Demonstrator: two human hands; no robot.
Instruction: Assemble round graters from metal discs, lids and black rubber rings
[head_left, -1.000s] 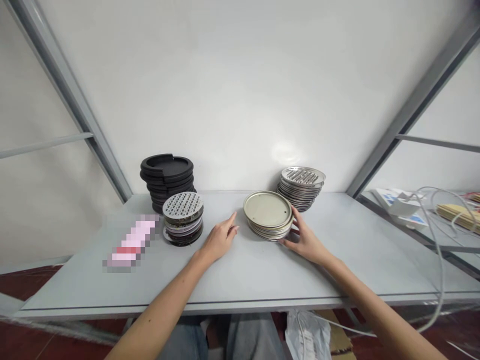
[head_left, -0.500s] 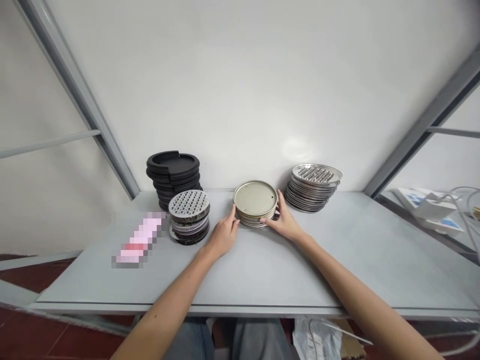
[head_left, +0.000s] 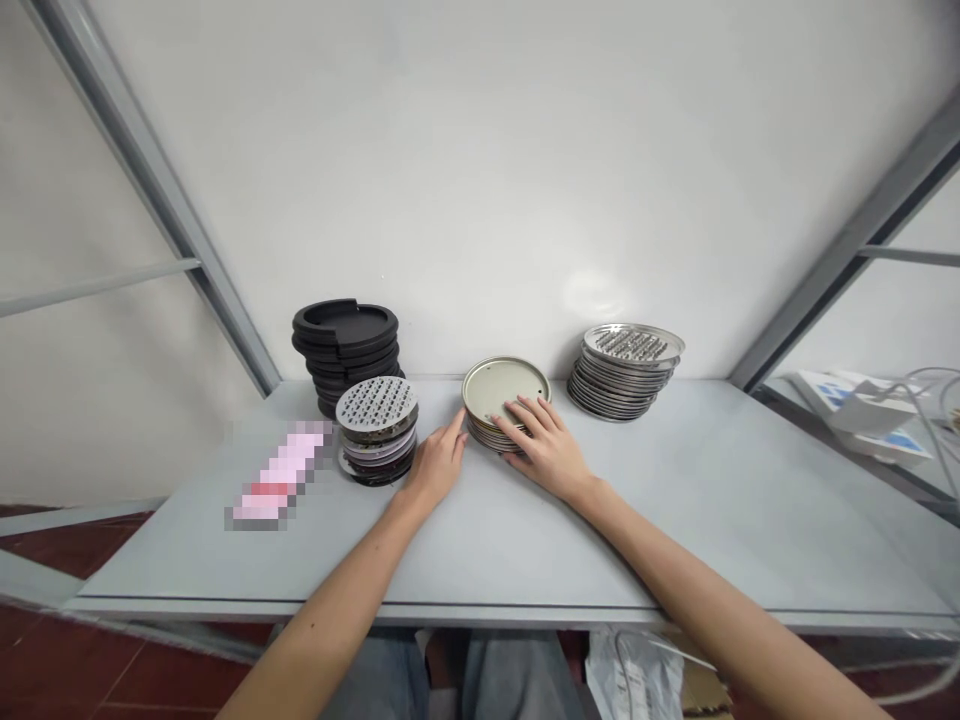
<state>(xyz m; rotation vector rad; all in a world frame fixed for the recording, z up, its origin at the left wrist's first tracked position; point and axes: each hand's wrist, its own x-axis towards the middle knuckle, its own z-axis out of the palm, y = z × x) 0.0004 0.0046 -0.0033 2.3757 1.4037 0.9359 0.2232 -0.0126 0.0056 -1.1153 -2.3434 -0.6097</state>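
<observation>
A stack of round, shallow metal lids, pale gold-beige with small holes in the top one, stands on the table in front of me. My right hand lies over its front right edge, fingers spread on the top lid. At the stack's left side is my left hand, index finger stretched out against the rim and nothing in its grasp. Left of that hand stands a pile of round grater discs, with a perforated silver one uppermost and darker ones below. Part of the top lid is hidden under my right fingers.
Black round trays are piled at the back left. Another stack of silver grater discs leans slightly at the back right. A blurred pink item lies on the grey table. Metal frame posts and a white wall bound the table.
My right hand has moved from gripping the stack's right side to lying over its top front edge. The lid stack has shifted slightly left. My left hand stays at its left side.
</observation>
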